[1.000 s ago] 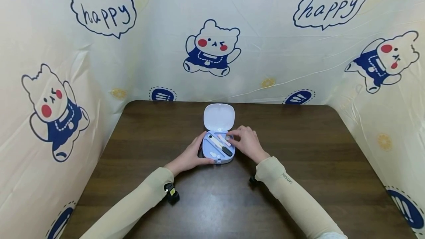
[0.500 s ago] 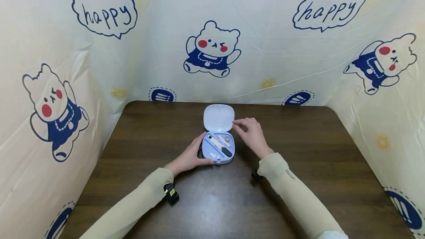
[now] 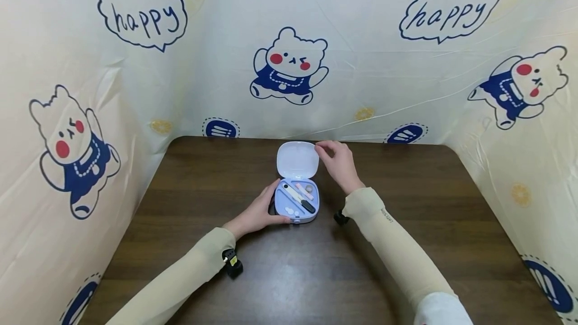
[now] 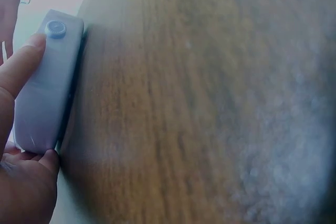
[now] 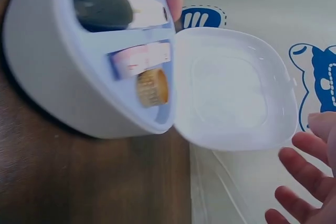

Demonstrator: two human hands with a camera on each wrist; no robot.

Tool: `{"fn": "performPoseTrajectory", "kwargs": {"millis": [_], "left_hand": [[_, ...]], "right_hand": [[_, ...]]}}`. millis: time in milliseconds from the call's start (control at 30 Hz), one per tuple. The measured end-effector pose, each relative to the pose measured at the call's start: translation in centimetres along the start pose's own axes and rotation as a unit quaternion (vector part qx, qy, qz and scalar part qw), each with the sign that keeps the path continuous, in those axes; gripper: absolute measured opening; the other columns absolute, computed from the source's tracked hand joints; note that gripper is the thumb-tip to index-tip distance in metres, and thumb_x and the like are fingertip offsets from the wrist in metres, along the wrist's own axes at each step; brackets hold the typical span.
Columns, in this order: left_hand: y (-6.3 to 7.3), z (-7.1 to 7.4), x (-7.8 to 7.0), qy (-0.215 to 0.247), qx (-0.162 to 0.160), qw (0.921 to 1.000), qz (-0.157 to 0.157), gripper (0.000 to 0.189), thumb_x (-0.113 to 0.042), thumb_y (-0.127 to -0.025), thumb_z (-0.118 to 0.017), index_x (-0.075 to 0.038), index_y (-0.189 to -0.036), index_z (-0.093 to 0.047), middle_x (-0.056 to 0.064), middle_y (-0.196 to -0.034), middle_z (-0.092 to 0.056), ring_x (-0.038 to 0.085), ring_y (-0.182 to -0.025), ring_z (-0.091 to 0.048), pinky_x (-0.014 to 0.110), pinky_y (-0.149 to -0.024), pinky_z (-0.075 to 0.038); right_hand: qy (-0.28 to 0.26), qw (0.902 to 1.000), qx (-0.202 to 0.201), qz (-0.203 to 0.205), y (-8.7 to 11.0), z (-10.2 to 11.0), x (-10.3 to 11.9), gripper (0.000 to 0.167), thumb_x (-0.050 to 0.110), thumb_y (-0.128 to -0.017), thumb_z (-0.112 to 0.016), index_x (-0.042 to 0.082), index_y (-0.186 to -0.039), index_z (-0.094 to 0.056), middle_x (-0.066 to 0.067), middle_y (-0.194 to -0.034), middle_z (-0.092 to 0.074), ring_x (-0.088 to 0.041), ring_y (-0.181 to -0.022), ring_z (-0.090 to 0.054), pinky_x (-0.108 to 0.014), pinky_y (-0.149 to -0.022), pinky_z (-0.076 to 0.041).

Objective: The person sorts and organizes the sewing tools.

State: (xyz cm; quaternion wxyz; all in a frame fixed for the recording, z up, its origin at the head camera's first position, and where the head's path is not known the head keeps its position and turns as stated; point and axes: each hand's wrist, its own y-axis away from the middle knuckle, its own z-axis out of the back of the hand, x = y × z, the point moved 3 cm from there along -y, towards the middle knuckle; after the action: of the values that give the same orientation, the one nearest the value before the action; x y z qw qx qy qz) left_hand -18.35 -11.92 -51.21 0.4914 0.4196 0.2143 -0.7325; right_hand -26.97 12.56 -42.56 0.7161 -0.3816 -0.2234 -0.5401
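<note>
A light blue case (image 3: 281, 208) stands open on the table, its whitish lid (image 3: 298, 159) tipped up at the back. My left hand (image 3: 257, 213) grips the case's left side, thumb (image 4: 26, 61) on the front wall by a round button (image 4: 55, 29). My right hand (image 3: 339, 163) is at the lid's upper right corner, fingertips right at its edge and fingers apart in the right wrist view. Inside the case lie a slim white tool with a black end (image 5: 102, 11), a pink and white strip (image 5: 139, 59) and a gold thimble (image 5: 153, 87). Small white pieces (image 3: 291, 211) sit near the front.
The dark wooden table (image 3: 203, 179) extends around the case. Behind it and at both sides hangs a pale curtain (image 3: 361, 64) printed with bears. A wrist camera (image 3: 233, 264) sits at the left cuff, another camera (image 3: 341, 217) at the right.
My right hand has left the thimble's compartment and moved up along the lid's right side to its upper corner. My left hand stays on the case.
</note>
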Motion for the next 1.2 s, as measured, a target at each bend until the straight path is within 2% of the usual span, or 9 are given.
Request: {"fn": "performPoseTrajectory", "kwargs": {"millis": [100, 267, 467, 633, 1000, 1200], "left_hand": [[0.0, 0.0, 0.0, -0.002, 0.0, 1.0, -0.004, 0.12, -0.043, -0.084, -0.088, -0.01, -0.168, -0.01, 0.017, -0.171, -0.019, 0.033, -0.156, -0.024, 0.053, -0.124, -0.024], [-0.1, -0.1, 0.3, -0.002, 0.0, 1.0, -0.003, 0.119, -0.043, -0.084, -0.088, -0.012, -0.168, -0.009, 0.016, -0.171, -0.019, 0.032, -0.156, -0.024, 0.052, -0.125, -0.024], [-0.1, -0.1, 0.2, 0.001, -0.002, 1.0, 0.0, 0.119, -0.044, -0.084, -0.088, -0.013, -0.168, -0.01, 0.015, -0.171, -0.019, 0.032, -0.156, -0.024, 0.053, -0.124, -0.024], [-0.1, -0.1, 0.1, 0.004, -0.001, 1.0, 0.001, 0.119, -0.044, -0.084, -0.088, -0.011, -0.168, -0.011, 0.016, -0.171, -0.019, 0.033, -0.156, -0.025, 0.054, -0.124, -0.025], [0.0, 0.0, 0.0, 0.006, -0.002, 1.0, 0.001, 0.12, -0.044, -0.083, -0.088, -0.012, -0.168, -0.01, 0.016, -0.171, -0.019, 0.033, -0.156, -0.024, 0.054, -0.124, -0.024], [0.0, 0.1, 0.2, 0.008, 0.001, 1.0, 0.0, 0.119, -0.045, -0.084, -0.088, -0.014, -0.168, -0.01, 0.016, -0.171, -0.019, 0.033, -0.156, -0.024, 0.054, -0.124, -0.023]], "right_hand": [[-0.002, 0.9997, 0.017, -0.015, -0.8, -0.3, 0.1, 0.031, 0.03, -0.106, -0.064, 0.008, -0.125, -0.075, -0.011, -0.123, -0.073, -0.029, -0.118, -0.061, -0.047, -0.104, -0.049], [-0.015, 0.9983, 0.036, -0.044, -1.8, -0.6, 0.1, 0.034, 0.035, -0.107, -0.062, 0.009, -0.125, -0.075, -0.01, -0.124, -0.073, -0.027, -0.115, -0.065, -0.046, -0.098, -0.055], [-0.019, 0.997, 0.058, -0.047, -2.5, -0.8, 0.1, 0.035, 0.035, -0.107, -0.062, 0.008, -0.126, -0.074, -0.011, -0.124, -0.073, -0.028, -0.113, -0.067, -0.046, -0.097, -0.055], [-0.021, 0.9949, 0.076, -0.063, -2.6, -1.0, -0.3, 0.037, 0.036, -0.107, -0.061, 0.008, -0.127, -0.075, -0.011, -0.124, -0.074, -0.027, -0.112, -0.067, -0.046, -0.099, -0.055], [-0.034, 0.994, 0.074, -0.072, -2.1, -0.7, -0.2, 0.033, 0.036, -0.106, -0.062, 0.011, -0.122, -0.078, -0.009, -0.118, -0.075, -0.026, -0.104, -0.065, -0.047, -0.098, -0.055], [-0.039, 0.9942, 0.076, -0.065, -1.8, -0.5, 0.0, 0.031, 0.035, -0.105, -0.064, 0.011, -0.118, -0.079, -0.008, -0.112, -0.076, -0.027, -0.1, -0.063, -0.046, -0.095, -0.055]]}}
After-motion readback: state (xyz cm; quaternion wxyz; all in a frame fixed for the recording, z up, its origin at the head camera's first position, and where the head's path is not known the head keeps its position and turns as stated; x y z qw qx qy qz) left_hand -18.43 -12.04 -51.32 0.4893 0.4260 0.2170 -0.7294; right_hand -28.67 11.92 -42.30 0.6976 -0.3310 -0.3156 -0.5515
